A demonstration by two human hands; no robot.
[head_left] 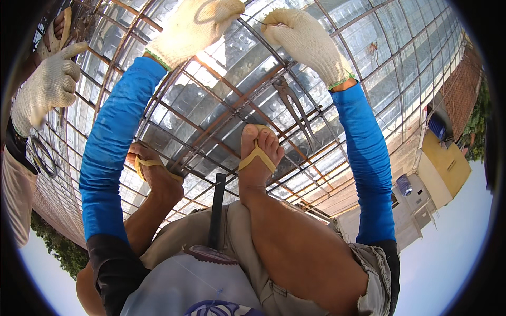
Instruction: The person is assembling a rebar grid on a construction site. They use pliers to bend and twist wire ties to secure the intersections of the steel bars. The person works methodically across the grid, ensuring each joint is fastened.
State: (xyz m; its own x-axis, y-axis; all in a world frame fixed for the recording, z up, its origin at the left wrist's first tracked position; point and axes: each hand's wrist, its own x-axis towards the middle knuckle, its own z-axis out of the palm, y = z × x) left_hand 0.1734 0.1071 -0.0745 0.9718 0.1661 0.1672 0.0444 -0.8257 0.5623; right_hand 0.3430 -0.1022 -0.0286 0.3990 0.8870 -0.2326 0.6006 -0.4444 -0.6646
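Fingers (230,8) of your left hand (197,23) and those of your right hand (303,45), both in cream knitted gloves (176,39), are bent closed upon a thin wire (252,19), and this wire is found in the gap between your two hands, above the steel bars (230,109). On your grey shirt (174,284) there is a blue round print (221,309), cut by the lower edge, so what it shows cannot be told; one mark on the yellow wall (443,166) at right is too small for reading. Near your right foot (255,176), in a yellow sandal (257,152), dark pincers (288,97) lie upon the bars, with handles a little apart. At left, another person's gloved hand (52,87) is near your blue left sleeve (113,152), and below it is a dark coil (42,156). Under the bars you have shiny metal sheet (371,31). The wire looks dark, fine and slightly curved
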